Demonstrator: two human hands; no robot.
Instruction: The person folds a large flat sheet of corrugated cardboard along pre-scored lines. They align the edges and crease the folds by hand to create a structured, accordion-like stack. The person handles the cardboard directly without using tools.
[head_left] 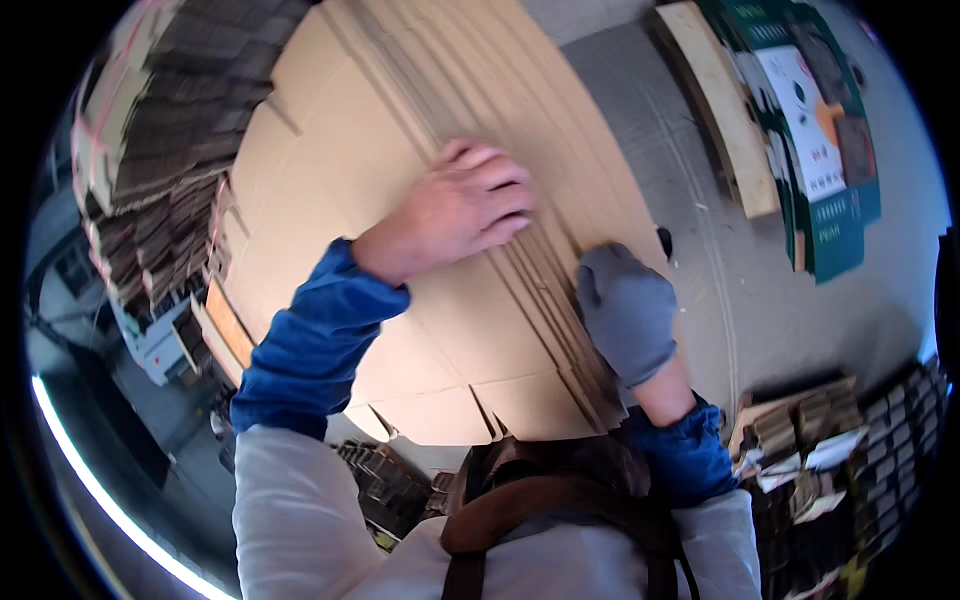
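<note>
Large flat brown cardboard sheets (pixel 330 180) lie in front of my body, their layered edges running diagonally and slots cut along the near side. My bare left hand (pixel 460 205) rests on top, its bent fingers closed over the stepped edges in the middle. At the right side, my right hand (pixel 628 312), in a grey glove, is closed against the edge of the layered sheets. Part of its fingers is hidden beneath the glove's back and the cardboard.
Tied bundles of flattened cardboard (pixel 190 100) rise at the left. At the far right, green printed cartons (pixel 835 235) lie beside a wooden board (pixel 720 110) on the grey floor (pixel 690 290). More cardboard stacks (pixel 810 425) stand at the lower right.
</note>
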